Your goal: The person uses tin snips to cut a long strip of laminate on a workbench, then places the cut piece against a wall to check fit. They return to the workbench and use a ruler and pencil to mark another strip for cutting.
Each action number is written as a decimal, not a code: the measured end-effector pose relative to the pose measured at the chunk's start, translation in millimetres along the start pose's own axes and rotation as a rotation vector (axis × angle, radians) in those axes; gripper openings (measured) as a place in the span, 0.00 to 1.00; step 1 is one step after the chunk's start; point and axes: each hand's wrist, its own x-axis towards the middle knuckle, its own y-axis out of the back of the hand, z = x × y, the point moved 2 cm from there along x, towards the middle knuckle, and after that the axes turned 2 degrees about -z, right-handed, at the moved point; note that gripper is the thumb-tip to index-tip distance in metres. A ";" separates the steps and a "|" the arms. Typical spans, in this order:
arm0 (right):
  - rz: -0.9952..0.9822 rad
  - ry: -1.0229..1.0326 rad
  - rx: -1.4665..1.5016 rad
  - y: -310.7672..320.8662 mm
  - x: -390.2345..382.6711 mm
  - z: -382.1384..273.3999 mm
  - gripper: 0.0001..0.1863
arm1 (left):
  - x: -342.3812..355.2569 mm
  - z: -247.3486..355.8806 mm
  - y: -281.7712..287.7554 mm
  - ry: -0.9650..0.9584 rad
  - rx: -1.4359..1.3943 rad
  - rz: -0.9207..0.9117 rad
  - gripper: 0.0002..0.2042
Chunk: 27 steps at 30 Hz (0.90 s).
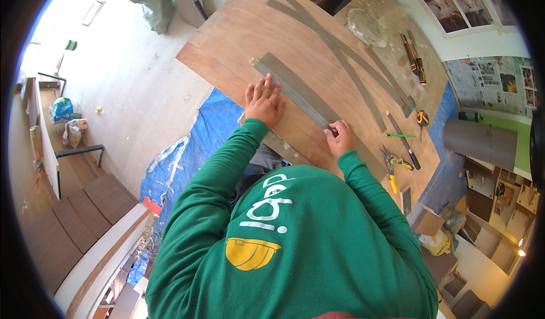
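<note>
A grey metal ruler lies along a grey-brown strip on a plywood sheet. My left hand presses flat with fingers apart, its fingertips at the ruler's upper-left part. Close to the ruler's lower-right end, my right hand is closed on a small dark thing, mostly hidden by the fingers, with its tip by the ruler's edge. Several more thin grey-brown strips lie crossed on the sheet beyond my hands.
On the right lie yellow-handled pliers, a green pencil, a black-handled slim tool, a tape measure and black-and-orange cutters. A crumpled clear plastic bag sits farther back. Blue tarp covers floor at left.
</note>
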 end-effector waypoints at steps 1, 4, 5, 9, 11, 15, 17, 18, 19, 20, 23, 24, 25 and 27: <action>0.008 0.004 -0.004 -0.4 -0.5 1.4 0.11 | 0.6 0.9 0.7 0.002 -0.007 0.004 0.29; 0.025 0.013 -0.010 -0.5 -1.2 3.7 0.11 | 1.4 2.8 2.2 0.005 -0.031 0.009 0.29; 0.025 0.012 -0.007 -0.2 -1.2 3.2 0.11 | 1.2 2.3 2.4 0.004 -0.041 0.008 0.29; 0.021 0.003 0.010 0.9 -0.5 1.8 0.10 | 0.0 0.7 2.5 -0.001 -0.059 0.025 0.29; 0.017 0.001 -0.005 1.7 -0.4 1.7 0.10 | 0.3 1.3 2.5 -0.002 -0.051 0.026 0.29; 0.022 0.006 -0.015 1.6 -0.4 3.1 0.10 | 0.7 1.6 3.6 -0.007 -0.049 0.019 0.29; 0.030 0.005 -0.009 1.7 -0.8 1.4 0.10 | 0.5 1.9 4.1 -0.004 -0.052 0.019 0.29; 0.034 0.004 -0.006 1.7 -0.8 0.5 0.10 | 0.4 1.9 4.3 -0.003 -0.054 0.019 0.29; 0.030 0.005 -0.013 1.8 -0.8 0.7 0.10 | 0.3 2.2 4.7 -0.003 -0.050 0.015 0.29; 0.026 0.006 -0.020 2.2 -0.6 1.0 0.10 | 0.2 2.5 5.0 -0.003 -0.046 0.012 0.29; 0.016 0.000 -0.023 2.4 -0.2 1.3 0.10 | 0.5 3.0 5.2 0.001 -0.044 0.005 0.29; 0.014 -0.003 -0.022 2.3 -0.1 1.4 0.10 | 0.6 3.0 5.1 0.003 -0.045 0.004 0.29; 0.019 0.007 -0.026 2.4 -0.1 1.8 0.10 | 0.7 3.0 4.9 0.001 -0.044 0.004 0.29; 0.030 0.026 -0.034 2.4 -0.1 2.5 0.10 | 0.9 3.0 4.6 -0.001 -0.043 0.004 0.29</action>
